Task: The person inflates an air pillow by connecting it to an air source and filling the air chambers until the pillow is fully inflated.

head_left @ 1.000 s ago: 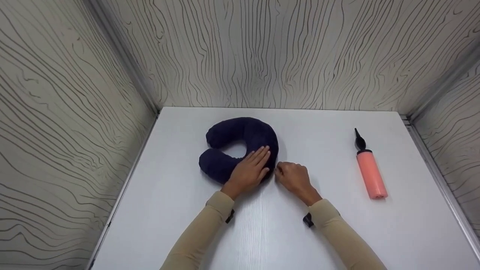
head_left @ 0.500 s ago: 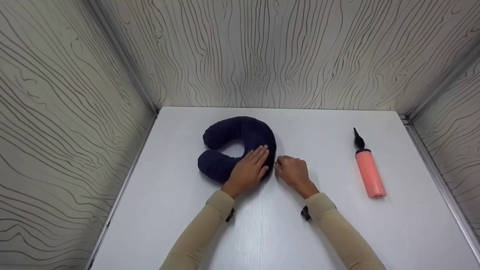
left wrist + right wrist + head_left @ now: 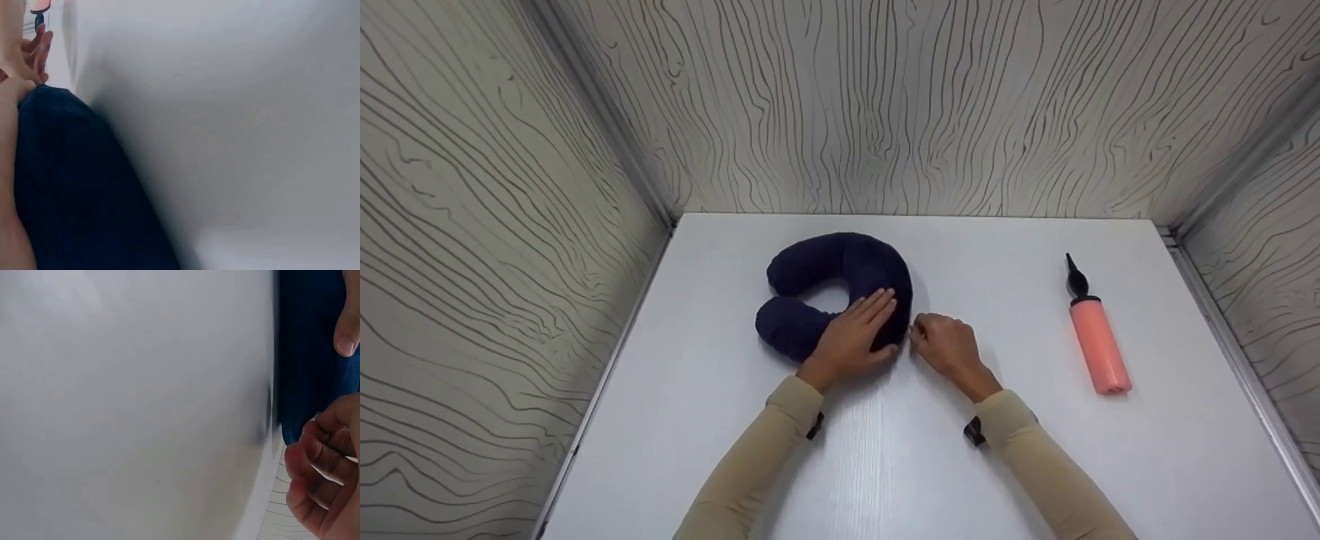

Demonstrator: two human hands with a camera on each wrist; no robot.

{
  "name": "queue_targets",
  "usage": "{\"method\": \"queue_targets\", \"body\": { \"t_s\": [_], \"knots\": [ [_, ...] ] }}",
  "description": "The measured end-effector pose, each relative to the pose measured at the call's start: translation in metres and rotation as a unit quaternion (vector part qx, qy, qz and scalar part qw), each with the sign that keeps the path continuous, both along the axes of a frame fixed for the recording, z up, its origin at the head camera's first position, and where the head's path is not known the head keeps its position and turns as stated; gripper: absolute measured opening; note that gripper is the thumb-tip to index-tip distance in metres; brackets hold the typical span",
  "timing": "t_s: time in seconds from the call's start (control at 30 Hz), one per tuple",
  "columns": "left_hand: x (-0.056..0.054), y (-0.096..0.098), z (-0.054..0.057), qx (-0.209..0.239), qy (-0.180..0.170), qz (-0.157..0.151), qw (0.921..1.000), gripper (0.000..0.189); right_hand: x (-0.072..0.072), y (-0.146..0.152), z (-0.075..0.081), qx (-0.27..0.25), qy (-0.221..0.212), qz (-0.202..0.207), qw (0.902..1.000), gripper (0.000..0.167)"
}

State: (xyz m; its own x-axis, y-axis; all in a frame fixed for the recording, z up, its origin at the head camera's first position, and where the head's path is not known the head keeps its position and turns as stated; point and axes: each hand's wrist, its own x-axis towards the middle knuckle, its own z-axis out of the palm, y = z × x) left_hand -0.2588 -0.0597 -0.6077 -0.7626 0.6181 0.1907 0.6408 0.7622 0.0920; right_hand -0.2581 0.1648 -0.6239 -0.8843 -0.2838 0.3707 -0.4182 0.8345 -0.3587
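Observation:
A dark navy U-shaped neck pillow lies on the white table, its opening toward the left. My left hand rests flat on the pillow's near right part, fingers straight and thumb spread out. At the pillow's right outer edge, my right hand pinches a tiny shiny piece between thumb and curled forefinger; it looks like a zipper pull, mostly hidden by the fingertips. In the right wrist view the pinching right hand is close against the blue fabric, its other fingers curled loosely. The pillow also fills the left wrist view's lower left.
A pink hand pump with a black nozzle lies at the right of the white table. Wood-grain patterned panels close in the back and both sides. Black wrist cameras sit under the sleeve cuffs.
The pillow has shifted very slightly left. My right hand has moved a little up along its edge, then slightly back. My left thumb is spread wider from the fingers.

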Motion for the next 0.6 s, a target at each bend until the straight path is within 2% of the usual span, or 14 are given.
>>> {"method": "queue_targets", "body": {
  "t_s": [0.1,0.2,0.27,0.33,0.4,0.5,0.6],
  "knots": [
    [-0.001,0.002,0.005,0.023,0.02,-0.011,0.9995,0.071,0.005,0.003,0.001,-0.021,-0.01,0.008,0.9997,0.011],
    [-0.001,0.005,0.01,0.071,0.067,-0.009,0.9952,0.053,0.011,0.001,0.002,-0.038,-0.016,0.015,0.9991,0.012],
    [-0.002,0.01,0.012,0.105,0.102,0.001,0.9893,0.043,0.015,-0.001,0.003,-0.045,-0.019,0.013,0.9987,0.012],
    [-0.001,0.015,0.016,0.126,0.119,0.02,0.9847,0.039,0.02,-0.004,0.003,-0.049,-0.023,0.014,0.9984,0.013],
    [0.0,0.021,0.018,0.129,0.112,0.043,0.9843,0.043,0.025,-0.008,0.004,-0.057,-0.026,0.018,0.9979,0.012],
    [0.004,0.029,0.019,0.102,0.059,0.074,0.9903,0.052,0.034,-0.014,0.005,-0.07,-0.034,0.03,0.9965,0.011],
    [0.006,0.032,0.014,0.054,0.014,0.09,0.9944,0.057,0.041,-0.018,0.004,-0.078,-0.051,0.037,0.995,0.01]
  ]
}}
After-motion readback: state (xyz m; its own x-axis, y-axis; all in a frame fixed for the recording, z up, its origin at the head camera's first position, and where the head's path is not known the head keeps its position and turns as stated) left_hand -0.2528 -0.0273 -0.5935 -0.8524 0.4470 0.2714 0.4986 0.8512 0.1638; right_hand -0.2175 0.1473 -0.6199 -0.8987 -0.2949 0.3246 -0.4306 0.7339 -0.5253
